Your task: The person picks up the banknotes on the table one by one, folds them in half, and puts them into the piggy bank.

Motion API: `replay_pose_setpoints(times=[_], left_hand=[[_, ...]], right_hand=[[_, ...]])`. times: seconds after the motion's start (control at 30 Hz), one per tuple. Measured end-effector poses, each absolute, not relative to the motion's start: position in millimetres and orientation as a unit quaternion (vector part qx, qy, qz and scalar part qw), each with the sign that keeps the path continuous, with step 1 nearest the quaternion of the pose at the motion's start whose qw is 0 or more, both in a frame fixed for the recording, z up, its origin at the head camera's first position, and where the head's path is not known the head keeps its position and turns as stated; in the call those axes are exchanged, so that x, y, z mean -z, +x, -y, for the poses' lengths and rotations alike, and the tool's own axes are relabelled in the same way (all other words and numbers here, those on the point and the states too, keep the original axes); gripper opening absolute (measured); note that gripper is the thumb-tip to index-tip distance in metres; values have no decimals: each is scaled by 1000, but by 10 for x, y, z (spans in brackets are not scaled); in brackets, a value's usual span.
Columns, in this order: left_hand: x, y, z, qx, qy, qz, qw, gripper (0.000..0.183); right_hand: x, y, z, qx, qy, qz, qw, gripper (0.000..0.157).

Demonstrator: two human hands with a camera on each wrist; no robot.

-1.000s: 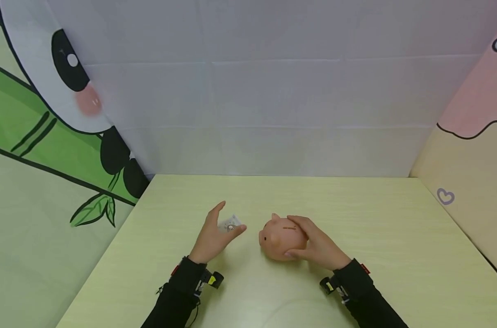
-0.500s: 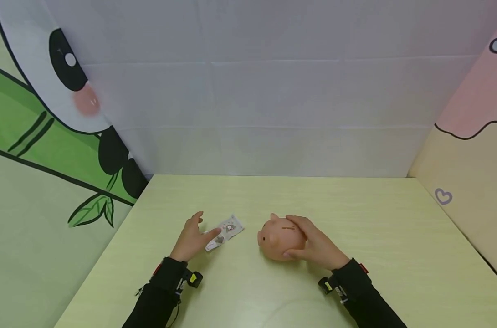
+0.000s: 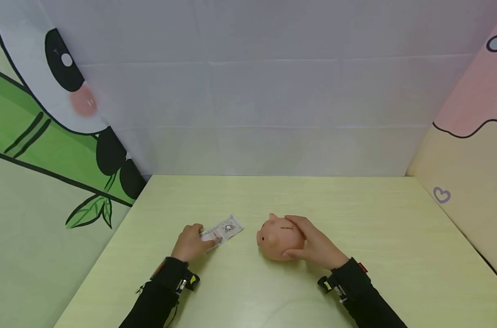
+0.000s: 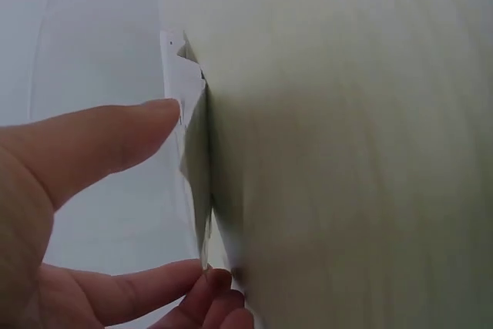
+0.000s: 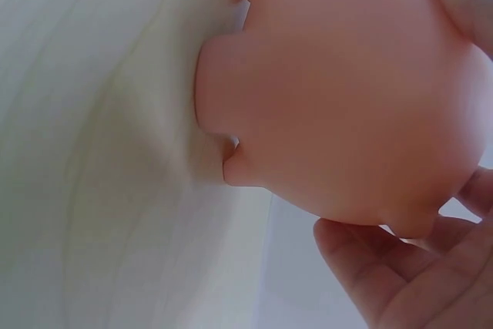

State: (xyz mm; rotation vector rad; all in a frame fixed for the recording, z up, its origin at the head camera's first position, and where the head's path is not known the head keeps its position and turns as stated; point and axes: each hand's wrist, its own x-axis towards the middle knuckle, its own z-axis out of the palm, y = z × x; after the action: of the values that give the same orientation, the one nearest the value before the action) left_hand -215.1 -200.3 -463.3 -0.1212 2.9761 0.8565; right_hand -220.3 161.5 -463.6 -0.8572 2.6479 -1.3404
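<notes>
A small printed banknote (image 3: pixel 230 227) lies slantwise on the table, left of a pink piggy bank (image 3: pixel 274 241). My left hand (image 3: pixel 189 243) has hold of the note's near left end, thumb (image 4: pixel 146 125) on one edge and curled fingers at the other. In the left wrist view the note (image 4: pixel 196 159) looks slightly bowed, seen nearly edge-on. The piggy bank stands upright with its snout to the left and its coin slot on top. My right hand (image 3: pixel 315 243) grips its rear right side, thumb in front and fingers over the back; its feet show in the right wrist view.
The pale wooden table (image 3: pixel 334 196) runs back to a whitish cloth wall (image 3: pixel 273 114). Cartoon-printed panels flank it, green and white at left (image 3: pixel 35 191), pink and cream at right (image 3: pixel 469 150).
My left hand has drawn back to the left, uncovering the banknote, and its fingers have closed on the near end. The right hand and piggy bank stay in place.
</notes>
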Motion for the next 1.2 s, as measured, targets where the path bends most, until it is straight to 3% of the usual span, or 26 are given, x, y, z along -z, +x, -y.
replay_pose_setpoints(times=[0.17,0.47,0.7,1.2], left_hand=[[4697,-2208,2013,-271,-36,-962,14,57],[4672,-2238,2048,-299,-37,-953,30,54],[4629,-2226,2085,-324,-46,-944,36,34],[4473,-2185,2098,-339,-65,-939,12,24]], right_hand=[[4632,-2203,-1614,434,-275,-857,31,87],[4626,-2201,-1615,434,-272,-858,34,88],[4632,-2205,-1617,430,-273,-860,30,88],[4639,-2197,-1607,428,-278,-860,21,87]])
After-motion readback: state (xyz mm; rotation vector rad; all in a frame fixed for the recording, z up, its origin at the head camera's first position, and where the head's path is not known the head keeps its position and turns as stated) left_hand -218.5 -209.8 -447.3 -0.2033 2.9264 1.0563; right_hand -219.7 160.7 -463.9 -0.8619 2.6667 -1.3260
